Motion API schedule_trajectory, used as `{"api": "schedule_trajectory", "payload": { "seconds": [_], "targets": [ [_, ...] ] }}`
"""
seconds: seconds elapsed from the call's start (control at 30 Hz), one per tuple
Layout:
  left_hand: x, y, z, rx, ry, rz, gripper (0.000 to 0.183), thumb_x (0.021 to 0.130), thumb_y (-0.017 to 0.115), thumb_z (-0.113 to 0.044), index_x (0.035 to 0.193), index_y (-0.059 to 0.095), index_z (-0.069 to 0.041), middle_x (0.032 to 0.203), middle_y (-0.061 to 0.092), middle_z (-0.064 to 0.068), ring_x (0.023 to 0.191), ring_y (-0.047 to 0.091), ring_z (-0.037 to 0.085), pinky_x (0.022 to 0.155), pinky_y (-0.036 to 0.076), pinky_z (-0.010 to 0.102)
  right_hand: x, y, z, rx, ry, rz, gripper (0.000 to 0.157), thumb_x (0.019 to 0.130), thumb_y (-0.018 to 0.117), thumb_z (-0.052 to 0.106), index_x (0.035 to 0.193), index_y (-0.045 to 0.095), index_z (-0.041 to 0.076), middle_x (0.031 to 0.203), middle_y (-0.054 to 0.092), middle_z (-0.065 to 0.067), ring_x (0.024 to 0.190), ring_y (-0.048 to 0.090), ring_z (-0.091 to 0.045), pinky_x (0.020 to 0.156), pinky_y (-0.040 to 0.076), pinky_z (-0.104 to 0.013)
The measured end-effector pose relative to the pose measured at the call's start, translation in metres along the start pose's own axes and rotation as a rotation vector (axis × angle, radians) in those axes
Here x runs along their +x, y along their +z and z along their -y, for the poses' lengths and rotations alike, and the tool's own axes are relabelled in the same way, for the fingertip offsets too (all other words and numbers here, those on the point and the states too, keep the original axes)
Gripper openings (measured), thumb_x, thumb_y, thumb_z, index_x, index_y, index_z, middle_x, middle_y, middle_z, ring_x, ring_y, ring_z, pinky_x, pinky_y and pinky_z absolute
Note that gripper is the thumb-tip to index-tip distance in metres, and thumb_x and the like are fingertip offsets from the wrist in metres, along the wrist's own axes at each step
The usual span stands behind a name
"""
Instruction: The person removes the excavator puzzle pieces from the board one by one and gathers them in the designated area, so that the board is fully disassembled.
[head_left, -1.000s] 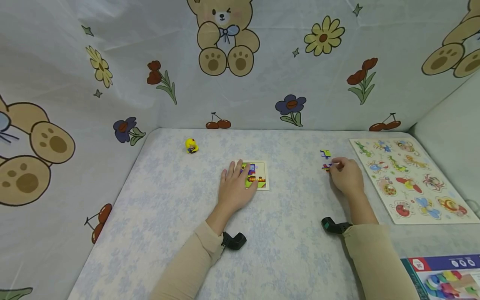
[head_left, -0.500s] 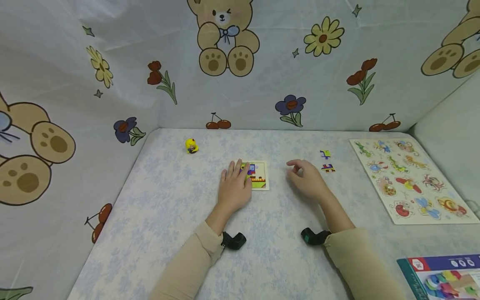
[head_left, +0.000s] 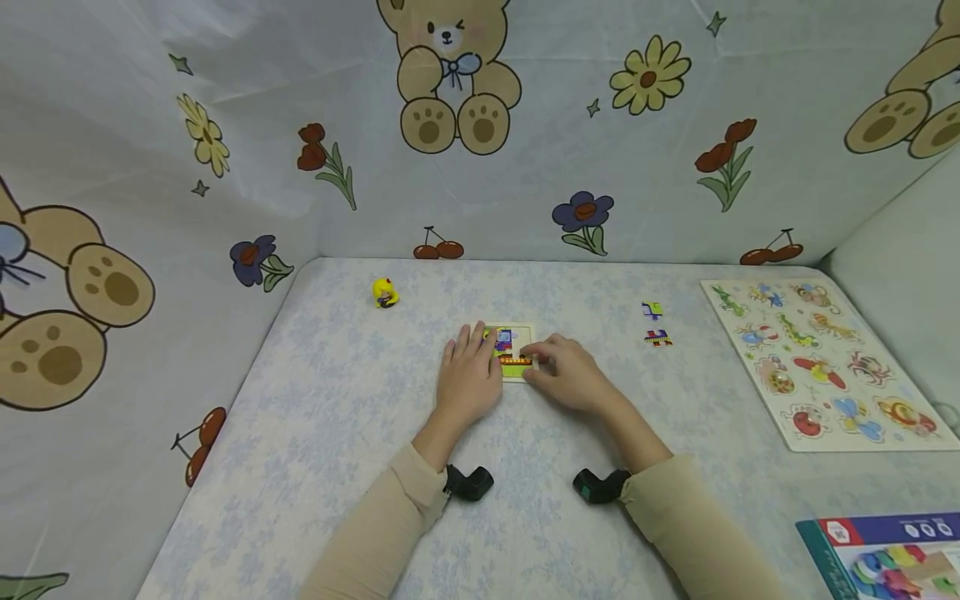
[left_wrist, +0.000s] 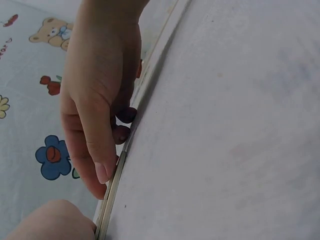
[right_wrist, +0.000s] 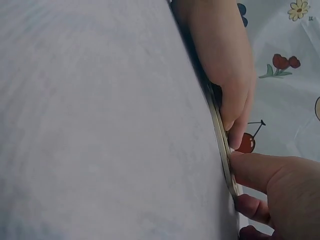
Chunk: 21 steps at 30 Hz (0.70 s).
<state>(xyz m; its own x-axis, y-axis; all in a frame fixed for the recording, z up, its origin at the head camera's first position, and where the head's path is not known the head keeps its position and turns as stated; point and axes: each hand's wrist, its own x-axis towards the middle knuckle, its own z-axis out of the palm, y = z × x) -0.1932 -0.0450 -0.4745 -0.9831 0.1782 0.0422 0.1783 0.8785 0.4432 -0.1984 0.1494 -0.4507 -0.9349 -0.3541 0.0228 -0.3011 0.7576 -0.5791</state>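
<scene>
A small white-framed jigsaw puzzle (head_left: 513, 368) with a bright vehicle picture lies mid-table; a pale gap shows on its right side. Over its left part my left hand (head_left: 469, 379) rests, fingers nearly straight, hiding that side. My right hand (head_left: 573, 373) is at the puzzle's right edge, thumb and index fingertip at the board, other fingers curled. Up close in the left wrist view, this right hand (left_wrist: 100, 100) reaches down to the board's edge. I cannot tell whether it pinches a piece. Two loose puzzle pieces, one yellow-green (head_left: 652, 310) and one dark (head_left: 658, 337), lie farther right.
A yellow toy figure (head_left: 385, 292) stands at the back left. A large animal puzzle board (head_left: 825, 367) lies on the right, with a colourful box (head_left: 885, 550) at the front right. A bear-and-flower cloth (head_left: 510, 200) hangs behind the table.
My right hand has moved left from beside the loose pieces to the puzzle's right edge, and both pieces stay where they were. The left hand has hardly moved.
</scene>
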Motion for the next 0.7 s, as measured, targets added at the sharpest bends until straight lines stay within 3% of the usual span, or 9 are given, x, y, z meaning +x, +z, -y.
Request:
{"api": "schedule_trajectory", "payload": {
  "seconds": [0.17,0.4,0.7],
  "targets": [
    [-0.0001,0.0007,0.0004,0.0,0.0,-0.003,0.053,0.106,0.034,-0.034,0.157,0.031,-0.021,0.167,0.019,0.001,0.156,0.01,0.025,0.127,0.007,0.048,-0.0004,0.0013,0.0021,-0.026,-0.008,-0.005,0.034,0.091,0.071,0.03,0.124,0.069,0.019,0.103,0.061,-0.001,0.089,0.052,-0.017,0.075,0.04,-0.033],
    [-0.0008,0.0,-0.0002,0.0,0.005,-0.01,0.053,0.106,0.035,-0.034,0.157,0.033,-0.02,0.167,0.021,0.002,0.156,0.011,0.026,0.127,0.008,0.05,0.0039,0.0003,0.0038,0.073,0.003,0.013,0.032,0.09,0.074,0.022,0.119,0.063,0.014,0.107,0.061,-0.004,0.099,0.054,-0.02,0.089,0.045,-0.039],
    [-0.0007,-0.0005,-0.0017,0.009,-0.005,-0.002,0.052,0.106,0.034,-0.033,0.156,0.033,-0.02,0.167,0.019,0.001,0.156,0.011,0.025,0.127,0.008,0.049,0.0019,-0.0025,0.0037,0.287,0.061,0.03,0.028,0.093,0.067,0.011,0.119,0.056,0.017,0.099,0.064,-0.008,0.073,0.049,-0.019,0.065,0.042,-0.03]
  ]
}}
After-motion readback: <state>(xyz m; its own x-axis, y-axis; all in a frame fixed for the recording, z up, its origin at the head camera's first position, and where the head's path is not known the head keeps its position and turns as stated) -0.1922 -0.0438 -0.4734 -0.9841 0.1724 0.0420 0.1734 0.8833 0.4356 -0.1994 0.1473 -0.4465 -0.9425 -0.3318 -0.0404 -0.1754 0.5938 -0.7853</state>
